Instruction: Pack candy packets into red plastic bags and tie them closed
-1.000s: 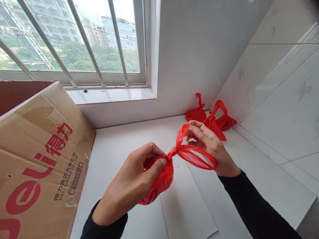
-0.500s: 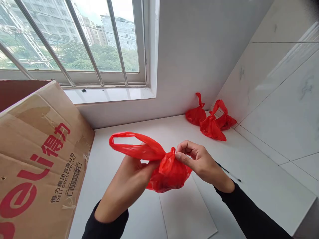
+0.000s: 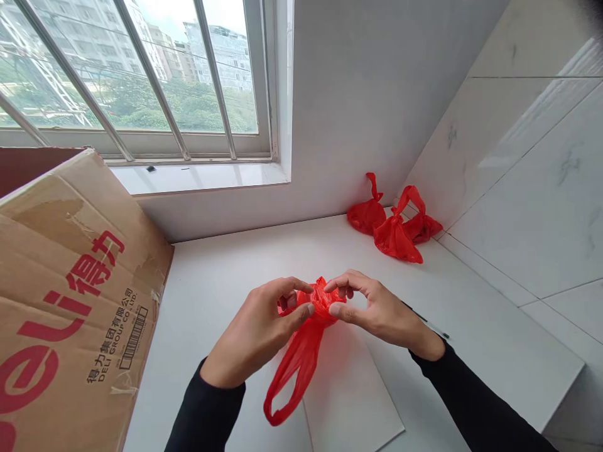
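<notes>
A red plastic bag [image 3: 301, 355] is between my hands above the white table, its long handle loop hanging down toward me. My left hand [image 3: 264, 323] has thumb and index finger curved at the left side of the gathered, knotted part, gripping the plastic. From the right, my right hand [image 3: 372, 307] pinches the same bunched part between thumb and fingers. The bag's lower body and whatever is inside are mostly hidden behind the hands.
A large cardboard box [image 3: 70, 295] stands at the left. Several tied red bags [image 3: 398, 242] sit in the far right corner against the walls. A thin dark pen [image 3: 431, 323] lies beyond my right wrist. A flat white board [image 3: 353, 395] lies beneath the bag. A barred window is behind.
The handle loop, stretched left over my left hand before, now hangs down toward me. My left hand has shifted from below the loop to the knot, beside my right hand.
</notes>
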The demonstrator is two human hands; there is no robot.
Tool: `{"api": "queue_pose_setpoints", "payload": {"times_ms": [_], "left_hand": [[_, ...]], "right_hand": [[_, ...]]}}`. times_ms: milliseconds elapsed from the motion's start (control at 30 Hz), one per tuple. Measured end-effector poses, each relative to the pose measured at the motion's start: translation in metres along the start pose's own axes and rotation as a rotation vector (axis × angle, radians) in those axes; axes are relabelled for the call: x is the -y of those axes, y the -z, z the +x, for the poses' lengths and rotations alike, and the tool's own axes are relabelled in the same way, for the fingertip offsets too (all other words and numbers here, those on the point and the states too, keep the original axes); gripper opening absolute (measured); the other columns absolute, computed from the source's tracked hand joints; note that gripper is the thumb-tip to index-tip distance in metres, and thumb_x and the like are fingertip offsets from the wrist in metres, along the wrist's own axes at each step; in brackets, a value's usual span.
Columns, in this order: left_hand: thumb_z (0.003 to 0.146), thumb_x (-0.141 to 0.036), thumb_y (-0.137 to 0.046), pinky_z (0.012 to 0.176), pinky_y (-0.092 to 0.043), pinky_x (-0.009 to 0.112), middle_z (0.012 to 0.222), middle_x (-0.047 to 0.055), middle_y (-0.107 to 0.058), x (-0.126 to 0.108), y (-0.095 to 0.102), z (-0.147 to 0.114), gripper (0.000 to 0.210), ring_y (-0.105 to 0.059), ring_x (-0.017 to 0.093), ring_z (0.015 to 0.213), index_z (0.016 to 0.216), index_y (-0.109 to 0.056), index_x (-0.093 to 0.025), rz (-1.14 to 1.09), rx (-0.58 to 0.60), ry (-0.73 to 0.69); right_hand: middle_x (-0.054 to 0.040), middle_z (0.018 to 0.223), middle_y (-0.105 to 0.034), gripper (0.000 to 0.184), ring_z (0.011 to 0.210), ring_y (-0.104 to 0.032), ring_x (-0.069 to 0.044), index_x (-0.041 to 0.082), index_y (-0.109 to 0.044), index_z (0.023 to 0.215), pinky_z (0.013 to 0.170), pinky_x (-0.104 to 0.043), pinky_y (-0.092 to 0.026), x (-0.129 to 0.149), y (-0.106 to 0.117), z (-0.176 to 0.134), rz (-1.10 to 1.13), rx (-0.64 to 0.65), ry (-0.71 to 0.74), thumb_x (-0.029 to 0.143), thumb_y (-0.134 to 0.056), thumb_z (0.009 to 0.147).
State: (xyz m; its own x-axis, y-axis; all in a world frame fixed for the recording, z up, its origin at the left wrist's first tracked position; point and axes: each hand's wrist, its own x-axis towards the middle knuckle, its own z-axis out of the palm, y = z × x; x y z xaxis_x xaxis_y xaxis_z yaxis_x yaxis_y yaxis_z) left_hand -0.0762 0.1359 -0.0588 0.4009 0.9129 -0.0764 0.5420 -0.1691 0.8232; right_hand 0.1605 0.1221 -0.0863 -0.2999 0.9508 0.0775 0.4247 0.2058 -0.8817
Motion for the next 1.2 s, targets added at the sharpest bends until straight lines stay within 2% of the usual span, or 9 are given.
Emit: {"api": "queue_pose_setpoints", "payload": {"times_ms": [167,300,433,567,700,867,967,1100,1200], "left_hand": [[0.097,-0.044,-0.057,0.070,-0.045,0.029,0.086,-0.002,-0.067,0.002,0.002,0.004,0.024,-0.059,0.016,0.080,0.086,-0.067,-0.025,-0.044,-0.038,-0.001],[0.098,-0.047,-0.055,0.071,-0.046,0.028,0.084,-0.003,-0.067,0.003,0.007,0.004,0.027,-0.061,0.015,0.078,0.087,-0.064,-0.025,-0.118,-0.203,0.027],[0.093,-0.052,-0.063,0.067,-0.046,0.028,0.088,-0.003,-0.067,-0.002,0.003,0.001,0.024,-0.060,0.016,0.080,0.100,-0.066,-0.028,-0.021,-0.171,-0.033],[0.094,-0.045,-0.062,0.067,-0.046,0.027,0.087,-0.004,-0.069,-0.005,-0.003,0.001,0.020,-0.061,0.016,0.078,0.090,-0.069,-0.027,0.010,-0.156,-0.055],[0.094,-0.039,-0.062,0.064,-0.045,0.025,0.080,-0.004,-0.069,-0.004,0.002,0.001,0.021,-0.061,0.014,0.073,0.081,-0.069,-0.024,-0.097,-0.277,-0.019],[0.094,-0.039,-0.060,0.058,-0.040,0.027,0.070,-0.004,-0.062,-0.005,0.007,-0.001,0.027,-0.055,0.015,0.067,0.074,-0.066,-0.023,-0.140,-0.414,0.037],[0.097,-0.037,-0.056,0.069,-0.047,0.029,0.086,-0.002,-0.070,-0.006,0.002,-0.002,0.022,-0.061,0.017,0.078,0.089,-0.073,-0.025,-0.083,-0.461,0.010],[0.092,-0.027,-0.064,0.095,-0.047,0.030,0.120,-0.002,-0.071,-0.010,-0.007,-0.001,0.034,-0.064,0.019,0.110,0.125,-0.068,-0.032,-0.029,-0.428,-0.152],[0.092,-0.030,-0.066,0.078,-0.049,0.027,0.097,-0.004,-0.072,-0.014,-0.009,-0.002,0.010,-0.065,0.016,0.090,0.099,-0.072,-0.028,-0.030,-0.368,-0.170]], "right_hand": [[0.0035,0.101,-0.064,0.002,0.101,-0.057,-0.018,0.030,-0.069,0.096,0.085,-0.033,-0.043,-0.001,0.002,-0.004,-0.097,-0.010,0.007,0.029,-0.071,0.095],[0.0013,0.101,-0.063,0.012,0.099,-0.058,-0.019,0.027,-0.062,0.097,0.078,-0.032,-0.043,-0.009,0.005,-0.001,-0.007,-0.165,-0.010,0.037,-0.058,0.104],[0.0017,0.093,-0.058,0.020,0.088,-0.057,-0.017,0.026,-0.055,0.098,0.074,-0.031,-0.043,-0.013,0.004,0.003,0.128,-0.254,0.004,0.044,-0.053,0.107],[0.0011,0.099,-0.060,0.020,0.095,-0.058,-0.018,0.028,-0.060,0.112,0.084,-0.032,-0.047,-0.010,0.001,0.002,0.150,-0.188,0.003,0.045,-0.061,0.103],[0.0004,0.098,-0.062,0.020,0.094,-0.058,-0.020,0.029,-0.066,0.116,0.086,-0.034,-0.046,-0.007,0.005,-0.001,0.008,-0.149,-0.027,0.043,-0.063,0.102],[-0.0012,0.098,-0.062,0.021,0.092,-0.057,-0.019,0.025,-0.061,0.106,0.084,-0.032,-0.046,-0.008,0.009,-0.006,0.180,-0.343,-0.037,0.044,-0.055,0.106],[-0.0007,0.096,-0.058,0.018,0.090,-0.055,-0.019,0.025,-0.056,0.103,0.083,-0.030,-0.046,-0.010,0.006,-0.010,0.272,-0.384,-0.033,0.042,-0.053,0.106],[0.0008,0.097,-0.053,0.017,0.091,-0.053,-0.018,0.027,-0.054,0.105,0.083,-0.030,-0.045,-0.011,0.001,-0.014,0.287,-0.317,-0.018,0.040,-0.064,0.101],[0.0017,0.093,-0.053,0.021,0.086,-0.052,-0.017,0.027,-0.056,0.107,0.081,-0.029,-0.043,-0.008,0.000,-0.017,0.218,-0.304,-0.027,0.043,-0.068,0.099]]}}
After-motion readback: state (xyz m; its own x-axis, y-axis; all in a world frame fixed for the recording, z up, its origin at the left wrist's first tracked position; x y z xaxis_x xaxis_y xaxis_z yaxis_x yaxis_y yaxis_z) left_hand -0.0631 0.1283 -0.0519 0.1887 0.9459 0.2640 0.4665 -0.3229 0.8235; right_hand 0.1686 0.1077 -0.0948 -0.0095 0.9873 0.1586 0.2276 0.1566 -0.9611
